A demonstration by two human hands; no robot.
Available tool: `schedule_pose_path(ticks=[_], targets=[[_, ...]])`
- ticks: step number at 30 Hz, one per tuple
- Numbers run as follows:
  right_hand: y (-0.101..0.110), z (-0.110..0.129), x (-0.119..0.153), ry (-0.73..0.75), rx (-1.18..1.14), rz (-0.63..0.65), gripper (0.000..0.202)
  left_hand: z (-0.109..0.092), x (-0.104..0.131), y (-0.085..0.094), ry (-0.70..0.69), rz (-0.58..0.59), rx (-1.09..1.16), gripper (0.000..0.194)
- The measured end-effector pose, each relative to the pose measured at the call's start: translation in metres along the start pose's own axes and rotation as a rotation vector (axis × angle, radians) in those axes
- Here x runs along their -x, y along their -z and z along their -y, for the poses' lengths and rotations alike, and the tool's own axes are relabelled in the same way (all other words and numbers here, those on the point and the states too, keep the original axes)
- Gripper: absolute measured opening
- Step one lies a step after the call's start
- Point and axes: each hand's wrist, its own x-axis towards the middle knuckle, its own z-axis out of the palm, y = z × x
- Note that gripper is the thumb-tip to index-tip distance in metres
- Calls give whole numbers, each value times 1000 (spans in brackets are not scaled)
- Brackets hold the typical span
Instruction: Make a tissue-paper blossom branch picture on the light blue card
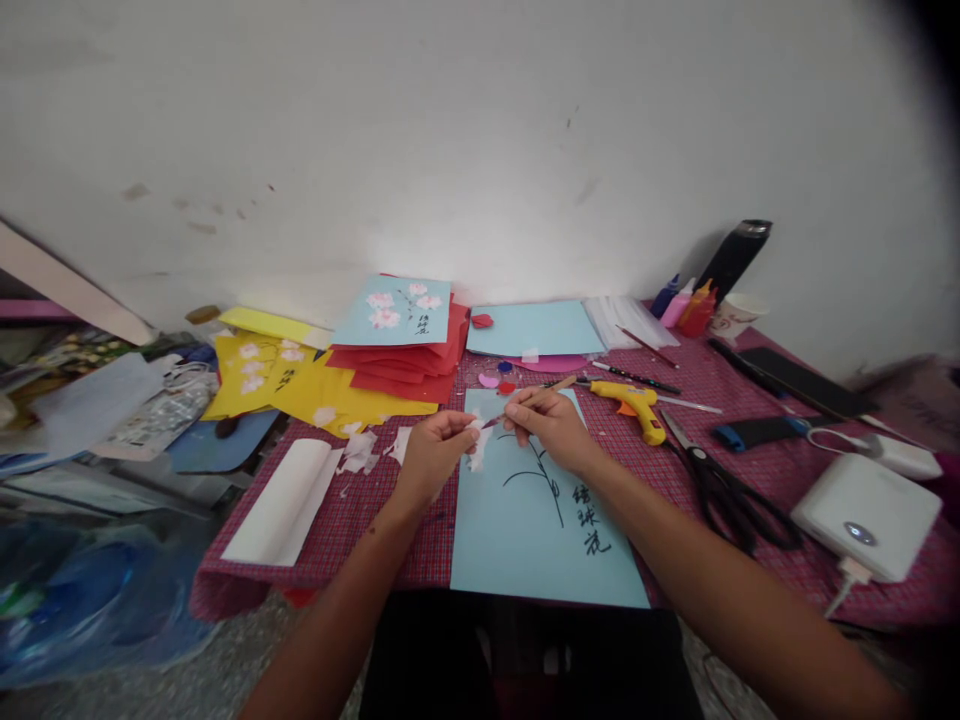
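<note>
The blue sheet (pixel 480 540) is partly hidden by the right grip (pixel 546 422); its tissue scrap (pixel 478 455) looks blurred.

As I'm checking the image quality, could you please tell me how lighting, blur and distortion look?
Head view: soft glow on the wall, faint shadow beside the flask, black upper-right corner, blue plastic blurred, white box seemingly stretched by the wide lens.

A small craft workspace, shown by a cloth-covered tabletop (pixel 367 520) against a bare wall (pixel 480 150), bearing a glue gun (pixel 634 402), scissors (pixel 724 485) and coloured paper (pixel 405 365)
</note>
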Motion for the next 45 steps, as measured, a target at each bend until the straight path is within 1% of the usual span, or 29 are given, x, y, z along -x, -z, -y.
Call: schedule_pose_path(ticks=[3, 7, 10, 14, 19, 22, 25, 30, 37, 42, 45], targets=[[1, 0, 0, 8, -13, -22, 26, 2, -1, 1, 0, -8, 3, 22], [1, 1, 0, -14, -64, -68, 22, 4, -2, 0, 7, -27, 9, 23], [1, 1, 0, -21, -51, -75, 26, 5, -2, -1, 11, -38, 11, 23], [-1, 1, 4, 0, 33, -18, 22, 6, -2, -4, 8, -16, 3, 22], [-8, 7, 13, 174, 297, 72, 12, 3, 0, -8, 36, -25, 37, 23], [-12, 6, 15, 222, 350, 140, 15, 2, 1, -9, 42, -11, 64, 24], [-14, 0, 15, 219, 393, 159, 16, 1, 2, -10, 60, 25, 79, 25], [-12, -6, 13, 182, 392, 119, 9, 2, 4, -10, 82, 107, 98, 26], [-11, 1, 12, 138, 336, 69, 5, 3, 5, -8, 106, 112, 108, 25], [-9, -3, 9, 115, 307, 3, 6, 6, 5, -8, 114, 115, 100, 22], [-9, -6, 9, 102, 281, -14, 6, 7, 5, -8, 111, 111, 104, 21]])
